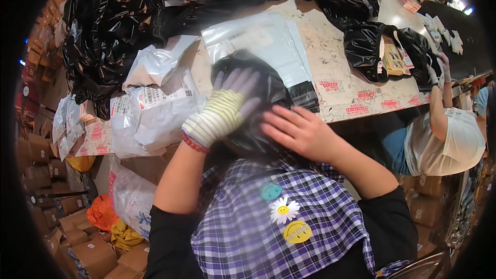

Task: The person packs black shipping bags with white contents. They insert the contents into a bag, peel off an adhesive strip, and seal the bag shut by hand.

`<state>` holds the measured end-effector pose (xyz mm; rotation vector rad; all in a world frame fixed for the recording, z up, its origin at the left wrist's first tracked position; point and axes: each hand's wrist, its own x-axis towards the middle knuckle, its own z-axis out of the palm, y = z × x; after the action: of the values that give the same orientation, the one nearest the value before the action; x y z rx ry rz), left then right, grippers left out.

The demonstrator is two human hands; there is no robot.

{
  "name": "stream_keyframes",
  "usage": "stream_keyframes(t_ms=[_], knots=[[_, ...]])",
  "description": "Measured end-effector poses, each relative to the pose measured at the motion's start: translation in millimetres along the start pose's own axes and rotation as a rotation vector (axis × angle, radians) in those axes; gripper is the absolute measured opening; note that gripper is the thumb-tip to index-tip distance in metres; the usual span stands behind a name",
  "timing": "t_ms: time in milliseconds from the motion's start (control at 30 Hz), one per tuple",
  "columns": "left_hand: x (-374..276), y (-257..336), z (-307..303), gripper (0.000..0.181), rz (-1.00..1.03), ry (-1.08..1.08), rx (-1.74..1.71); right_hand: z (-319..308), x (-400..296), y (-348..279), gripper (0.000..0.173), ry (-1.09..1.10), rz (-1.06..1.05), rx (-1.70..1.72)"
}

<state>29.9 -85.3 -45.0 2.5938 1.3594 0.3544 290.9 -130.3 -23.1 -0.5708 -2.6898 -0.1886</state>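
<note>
A folded, glossy black item (267,81), blurred by motion, lies at the table's front edge before me. My left hand (226,104), in a striped knit glove, rests on its left side with the fingers spread. At its right side is my bare right hand (298,131), fingers apart and touching or just above it. Just beyond lies a stack of clear and white plastic mailing bags (255,38) with black lower edges. Filled white plastic parcels (162,108) with printed labels sit left of my left hand.
Glossy black garments (116,27) are heaped along the table's (333,62) far side and left. A black bundle (362,50) with tags lies at right, near a co-worker (445,139). Cardboard boxes (95,257) and a white sack (131,197) stand below, at left.
</note>
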Motion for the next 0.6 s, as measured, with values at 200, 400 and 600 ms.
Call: stream_keyframes(t_ms=[200, 400, 600], knots=[[-15, -13, -9, 0.049, 0.103, 0.234, -0.577, 1, 57, 42, 0.028, 0.04, 0.786, 1.043], [-5, 18, -43, 0.097, -0.253, 0.503, -0.325, 32, 98, 100, 0.044, -0.46, 1.043, 0.936], [15, -6, -20, 0.059, -0.324, 0.327, -1.06, 11, 75, 80, 0.086, -0.044, 0.852, 1.18]])
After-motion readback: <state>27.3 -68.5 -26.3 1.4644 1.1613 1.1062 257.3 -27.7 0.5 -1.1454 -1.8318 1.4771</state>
